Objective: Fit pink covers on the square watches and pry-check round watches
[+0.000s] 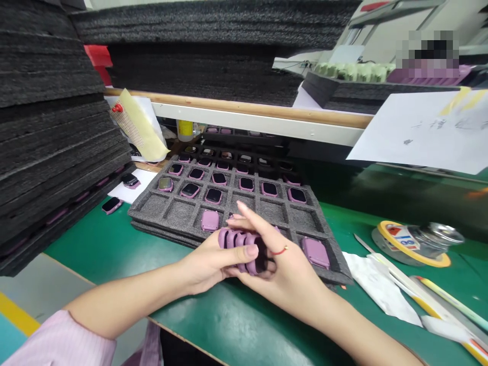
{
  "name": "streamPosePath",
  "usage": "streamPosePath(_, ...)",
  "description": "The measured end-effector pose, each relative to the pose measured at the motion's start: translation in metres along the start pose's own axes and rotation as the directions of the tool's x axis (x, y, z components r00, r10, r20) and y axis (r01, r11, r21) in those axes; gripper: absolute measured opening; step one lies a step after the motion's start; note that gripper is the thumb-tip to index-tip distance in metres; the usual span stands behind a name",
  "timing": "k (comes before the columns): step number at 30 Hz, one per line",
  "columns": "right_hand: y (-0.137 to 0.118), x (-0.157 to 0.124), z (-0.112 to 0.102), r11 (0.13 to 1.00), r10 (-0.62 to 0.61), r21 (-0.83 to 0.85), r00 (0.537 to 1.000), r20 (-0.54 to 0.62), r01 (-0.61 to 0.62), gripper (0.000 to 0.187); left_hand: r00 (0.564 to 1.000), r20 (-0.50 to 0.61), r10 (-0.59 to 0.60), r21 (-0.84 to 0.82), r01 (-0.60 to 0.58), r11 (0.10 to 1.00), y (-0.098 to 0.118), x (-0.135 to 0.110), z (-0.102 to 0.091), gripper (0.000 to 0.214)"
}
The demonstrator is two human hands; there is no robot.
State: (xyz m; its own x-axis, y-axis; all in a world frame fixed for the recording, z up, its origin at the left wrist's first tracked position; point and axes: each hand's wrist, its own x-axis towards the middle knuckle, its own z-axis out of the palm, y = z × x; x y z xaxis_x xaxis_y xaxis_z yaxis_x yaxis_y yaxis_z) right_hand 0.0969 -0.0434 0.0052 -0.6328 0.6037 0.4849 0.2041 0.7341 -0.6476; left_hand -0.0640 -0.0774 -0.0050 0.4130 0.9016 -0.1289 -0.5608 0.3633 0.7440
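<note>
A short row of purple watch cases [239, 238], pressed face to back, is held between my two hands above the front edge of a grey foam tray [179, 213]. My left hand [206, 264] grips the row from the left, its thumb across the cases. Cupped around the right end is my right hand [284, 259], some fingers below the cases and others stretched up over the tray. Purple watches with dark screens [219, 178] sit in the tray's rear compartments. Two purple cases lie back up in the front row, one [210, 220] left of my hands, one [315, 251] to the right.
Black foam sheets [46, 127] are stacked high at left and on the shelf [247, 113] above. Two watches [112, 205] lie left of the tray. A glass jar [415, 244], white cloth [381, 287] and slim tools occupy the right side. Someone sits beyond the shelf.
</note>
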Motion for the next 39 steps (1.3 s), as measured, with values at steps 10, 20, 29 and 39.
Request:
streamPosePath(10, -0.013, 0.002, -0.035, 0.985, 0.082, 0.159, 0.995, -0.050, -0.073, 0.042, 0.992, 0.126, -0.012, -0.164, 0.032, 0.986, 0.001, -0.003, -0.006, 0.045)
streamPosePath(20, -0.015, 0.008, -0.034, 0.974, 0.065, 0.224, 0.989, -0.132, -0.034, 0.010, 0.984, 0.177, -0.012, -0.142, 0.038, 0.989, 0.001, -0.003, -0.009, 0.042)
streamPosePath(29, -0.018, 0.000, -0.032, 0.984, 0.032, 0.178, 0.941, -0.338, 0.031, 0.031, 0.981, 0.189, 0.032, -0.160, -0.002, 0.987, 0.002, -0.004, -0.011, 0.044)
streamPosePath(39, -0.013, 0.002, -0.023, 0.992, -0.122, -0.042, 0.990, -0.075, 0.119, 0.051, 0.965, 0.260, -0.012, -0.163, 0.056, 0.985, 0.005, -0.004, -0.007, 0.058)
